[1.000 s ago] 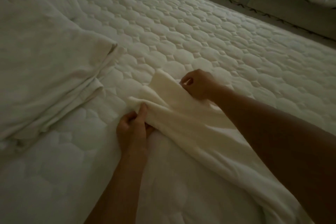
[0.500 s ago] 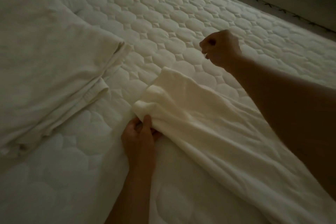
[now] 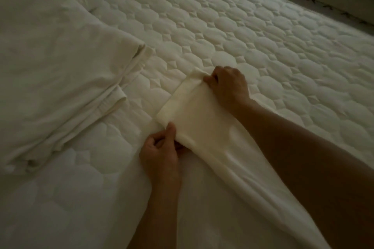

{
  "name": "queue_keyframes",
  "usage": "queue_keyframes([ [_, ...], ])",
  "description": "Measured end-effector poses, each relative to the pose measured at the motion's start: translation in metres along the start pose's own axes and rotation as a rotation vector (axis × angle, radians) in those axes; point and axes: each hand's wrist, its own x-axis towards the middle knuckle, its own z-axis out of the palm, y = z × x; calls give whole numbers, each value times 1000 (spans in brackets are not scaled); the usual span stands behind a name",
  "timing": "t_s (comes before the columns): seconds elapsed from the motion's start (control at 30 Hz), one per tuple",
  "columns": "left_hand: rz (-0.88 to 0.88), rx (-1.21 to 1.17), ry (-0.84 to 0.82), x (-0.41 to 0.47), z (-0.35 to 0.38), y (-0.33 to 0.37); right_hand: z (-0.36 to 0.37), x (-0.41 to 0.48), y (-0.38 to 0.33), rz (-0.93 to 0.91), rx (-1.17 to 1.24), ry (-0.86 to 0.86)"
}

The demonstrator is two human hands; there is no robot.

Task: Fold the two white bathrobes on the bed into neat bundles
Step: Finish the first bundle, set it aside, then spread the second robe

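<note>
The bathrobe (image 3: 202, 127) is soft, matt cream cloth — faintly ribbed (hard to tell in dim light). The mattress (image 3: 242, 36) is quilted fabric — puffy, matt, stitched in rounded cells.

Two hands show: a left hand (image 3: 159, 148) and a right hand (image 3: 229, 87). Two white bathrobes lie there, a left bathrobe (image 3: 60, 79) and a middle bathrobe (image 3: 202, 121). One bed (image 3: 222, 26).

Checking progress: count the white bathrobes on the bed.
2. One bathrobe lies folded at left on the mattress; the other bathrobe runs from lower right, left hand and right hand gripping its end.
</note>
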Motion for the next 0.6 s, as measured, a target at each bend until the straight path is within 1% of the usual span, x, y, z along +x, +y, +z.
queue_keyframes([
  [0.1,-24,-8,-31,-3,1,7,9,-7,2,-8,-100,43],
  [0.2,-6,32,-22,1,3,3,12,-20,-6,62,-140,41],
  [0.27,34,65,10,4,4,1,6,-41,-10,66,-52,30],
  [0.37,87,131,38,-2,8,-1,-18,-110,-1,-30,91,-20],
  [0.43,77,131,46,-1,6,3,-40,-165,19,-64,126,-90],
  [0.47,54,136,29,4,2,4,-54,-195,38,-43,132,-130],
  [0.53,-1,182,-60,0,-6,7,-89,-253,83,44,135,-176],
  [0.57,27,229,-83,-1,-9,6,-105,-281,108,101,141,-193],
  [0.6,128,324,-88,-12,-15,3,-120,-305,130,154,151,-209],
])
